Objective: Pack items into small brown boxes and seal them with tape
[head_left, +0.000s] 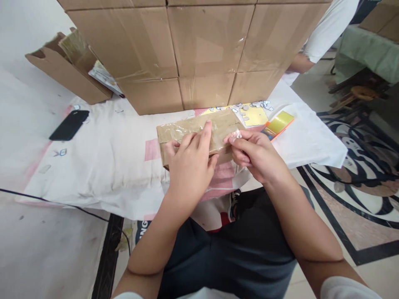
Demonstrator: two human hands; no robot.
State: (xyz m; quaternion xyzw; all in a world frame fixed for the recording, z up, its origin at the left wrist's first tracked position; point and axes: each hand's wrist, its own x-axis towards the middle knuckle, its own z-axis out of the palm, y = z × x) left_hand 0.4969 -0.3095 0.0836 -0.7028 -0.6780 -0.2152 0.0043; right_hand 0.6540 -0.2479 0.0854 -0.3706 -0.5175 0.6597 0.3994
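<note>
A small brown cardboard box [190, 124] lies on the cloth-covered table, with clear tape over its top. My left hand [191, 160] rests on the box's near side, its fingers spread across the top face. At the box's right end, my right hand [254, 151] pinches a strip of clear tape [237, 134] between thumb and forefinger. Just beyond that hand is a tape roll [281, 123], yellowish with an orange edge. The box's underside and part of its front are hidden by my hands.
Stacked taped cartons [212, 45] stand behind the box. An upright open carton [71, 70] and a black phone [70, 125] are at left. Paper scraps [254, 107] lie at the stack's foot. Another person's arm [301, 63] shows at right. A black cable [62, 201] hangs along the front left.
</note>
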